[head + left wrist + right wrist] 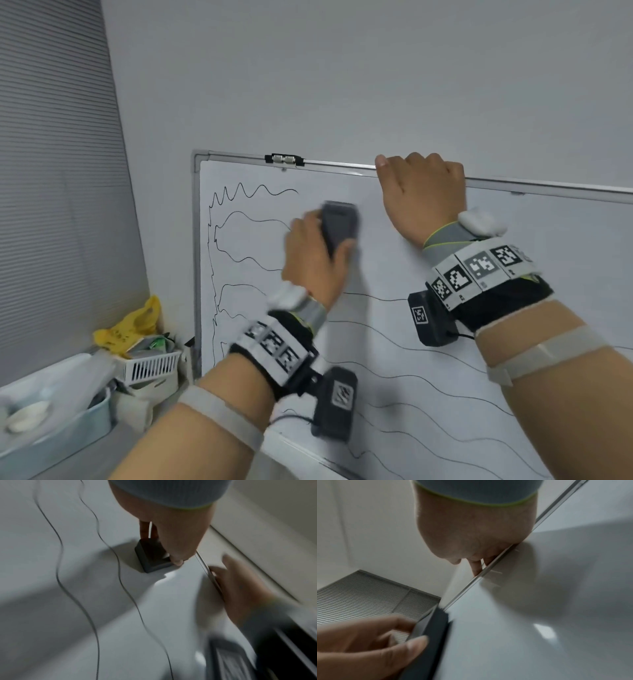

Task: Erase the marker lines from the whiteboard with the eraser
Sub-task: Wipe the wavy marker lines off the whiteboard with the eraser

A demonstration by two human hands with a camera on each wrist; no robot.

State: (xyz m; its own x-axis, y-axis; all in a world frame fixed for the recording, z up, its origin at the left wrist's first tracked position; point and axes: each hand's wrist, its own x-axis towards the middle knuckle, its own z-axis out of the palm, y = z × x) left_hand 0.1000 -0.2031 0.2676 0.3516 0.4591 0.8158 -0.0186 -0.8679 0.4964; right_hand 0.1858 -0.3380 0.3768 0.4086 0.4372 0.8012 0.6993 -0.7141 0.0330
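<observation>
A whiteboard (445,240) leans against the wall, with wavy black marker lines (246,219) at its left and lower part. My left hand (315,253) grips a dark grey eraser (340,222) and holds it flat against the board's upper middle, just right of the upper lines. The left wrist view shows the eraser (152,559) on the board beside a marker line (123,582). My right hand (421,185) is to the right of the eraser, fingers curled over the board's top frame. In the right wrist view, the fingers (476,566) hook behind the frame.
A black and silver clip (284,159) sits on the top frame left of my hands. At the lower left stand a white basket (150,368), a yellow bag (137,322) and a pale bin (51,421). A window blind (51,171) covers the left wall.
</observation>
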